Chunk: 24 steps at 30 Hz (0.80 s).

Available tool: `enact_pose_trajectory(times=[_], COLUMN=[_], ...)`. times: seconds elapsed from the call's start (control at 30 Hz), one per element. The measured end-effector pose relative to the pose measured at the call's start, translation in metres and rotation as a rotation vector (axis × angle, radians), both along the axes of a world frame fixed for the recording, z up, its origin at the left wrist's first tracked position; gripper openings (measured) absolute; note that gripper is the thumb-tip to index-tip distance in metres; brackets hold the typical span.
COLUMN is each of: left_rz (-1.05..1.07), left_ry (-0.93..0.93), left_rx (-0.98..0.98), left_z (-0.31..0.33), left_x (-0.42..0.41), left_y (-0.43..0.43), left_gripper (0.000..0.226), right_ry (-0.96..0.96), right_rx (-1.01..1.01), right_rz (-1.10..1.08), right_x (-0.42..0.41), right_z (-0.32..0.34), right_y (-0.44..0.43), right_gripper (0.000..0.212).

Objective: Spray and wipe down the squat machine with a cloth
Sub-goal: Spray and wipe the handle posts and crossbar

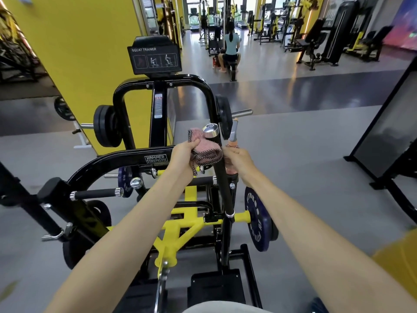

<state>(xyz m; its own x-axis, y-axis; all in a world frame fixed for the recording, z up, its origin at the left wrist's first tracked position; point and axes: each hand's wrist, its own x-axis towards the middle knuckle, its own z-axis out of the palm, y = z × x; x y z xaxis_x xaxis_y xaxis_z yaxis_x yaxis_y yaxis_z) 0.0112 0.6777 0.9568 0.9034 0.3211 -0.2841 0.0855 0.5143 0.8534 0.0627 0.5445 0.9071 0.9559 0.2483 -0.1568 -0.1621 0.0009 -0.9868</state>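
Head, SQUAT TRAINER [144,49], HAMMER STRENGTH [156,159], perhaps FITNESS [252,201]

The cloth [208,149] lies on the upright handle [225,189], spray bottle [232,137] just right.

The hall is being lit brightly and evenly, with daylight being admitted through the far windows [247,5] and reflected as pale streaks on the glossy floor [282,71]. Straight lines are being bowed near the edges by the wide lens, and the corners are being smeared while the centre is being rendered sharp.
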Motion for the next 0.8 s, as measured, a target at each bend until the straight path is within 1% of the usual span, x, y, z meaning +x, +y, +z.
enact_pose_trajectory(times=[0.07, 0.1, 0.13, 0.2, 0.3, 0.33, 0.4, 0.43, 0.47, 0.53, 0.57, 0.6, 0.63, 0.67, 0.8], left_rz=[0.023, 0.045, 0.077, 0.165, 0.300, 0.343, 0.402, 0.435, 0.464, 0.509, 0.515, 0.508, 0.486, 0.465, 0.388], left_ry=[-0.037, -0.047, -0.061, -0.135, -0.351, -0.429, -0.575, -0.649, -0.707, -0.793, -0.822, -0.841, -0.852, -0.860, -0.882], left_rx=[-0.043, -0.010, 0.065, 0.382, 0.970, 1.170, 1.556, 1.697, 1.796, 1.899, 1.924, 1.954, 1.986, 2.012, 2.012], left_z=[0.008, 0.010, 0.010, 0.003, -0.017, -0.024, -0.035, -0.040, -0.043, -0.048, -0.049, -0.052, -0.054, -0.056, -0.066], left_x=[-0.001, -0.002, -0.004, -0.010, -0.020, -0.020, -0.011, -0.005, 0.001, 0.008, 0.009, 0.010, 0.010, 0.011, 0.015], left_y=[-0.001, -0.003, -0.007, -0.016, -0.027, -0.027, -0.023, -0.021, -0.018, -0.013, -0.012, -0.011, -0.009, -0.008, -0.006], left_gripper=[0.012, 0.013, 0.016, 0.018, 0.012, 0.018, 0.030, 0.031, 0.029, 0.025, 0.025, 0.024, 0.022, 0.020, 0.018], right_ry=[0.004, -0.003, -0.015, -0.026, -0.007, -0.004, 0.004, 0.008, 0.011, 0.026, 0.035, 0.044, 0.041, 0.037, 0.031], right_rx=[0.005, 0.010, 0.006, -0.015, -0.012, -0.006, -0.001, -0.007, -0.029, -0.074, -0.092, -0.111, -0.131, -0.151, -0.173], right_rz=[0.007, 0.008, 0.011, 0.010, 0.013, 0.018, 0.025, 0.020, 0.018, 0.001, 0.002, 0.002, 0.006, -0.001, -0.031], right_x=[0.001, 0.002, 0.001, 0.000, 0.002, 0.001, 0.000, 0.001, 0.001, 0.000, 0.003, 0.004, 0.006, 0.006, 0.013], right_z=[0.000, -0.001, -0.001, -0.001, -0.004, -0.001, 0.005, 0.006, 0.009, 0.011, 0.008, 0.007, 0.006, 0.005, 0.002], right_y=[-0.001, -0.001, -0.002, -0.001, -0.002, -0.002, -0.001, -0.001, -0.002, -0.002, -0.002, -0.002, -0.002, -0.002, -0.002], right_gripper=[0.029, 0.032, 0.034, 0.038, 0.037, 0.032, 0.014, 0.012, 0.012, 0.010, 0.014, 0.030, 0.041, 0.045, 0.039])
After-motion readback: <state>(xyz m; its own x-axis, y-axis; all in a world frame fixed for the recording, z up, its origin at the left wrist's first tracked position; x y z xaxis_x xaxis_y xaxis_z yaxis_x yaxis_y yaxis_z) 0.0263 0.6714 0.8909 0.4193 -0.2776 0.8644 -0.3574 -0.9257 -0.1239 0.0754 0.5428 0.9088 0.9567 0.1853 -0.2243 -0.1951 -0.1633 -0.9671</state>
